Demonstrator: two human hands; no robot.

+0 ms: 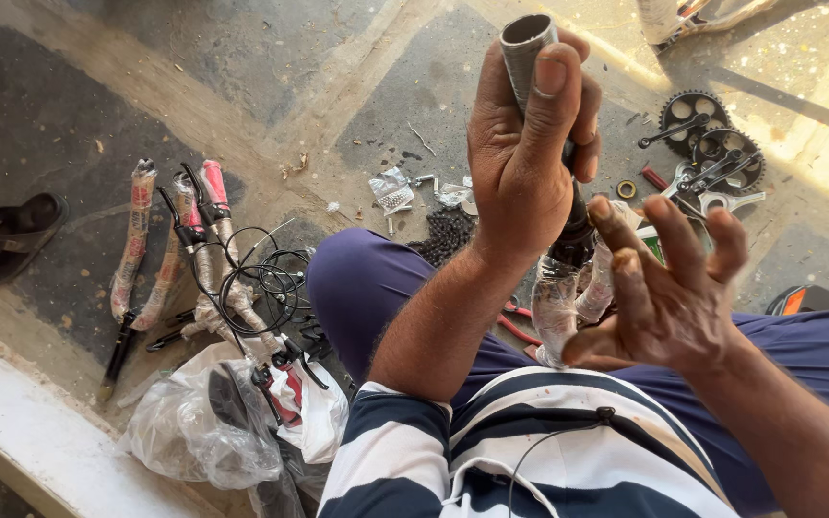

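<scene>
A grey metal tube (527,53), its lower end plastic-wrapped, is gripped upright above the lap by the left hand (520,158), fingers closed; the right hand (669,288) is held open, empty, just beside the wrapping, probably mid-unwrapping.

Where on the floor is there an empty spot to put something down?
Bare floor shows between the black sandals and the wrapped handlebar parts, and at the top, above the small plastic packets. It is crowded by the toothed chainwheels and wrenches on the right, and around the cables and plastic bags beside the person's knee.
</scene>
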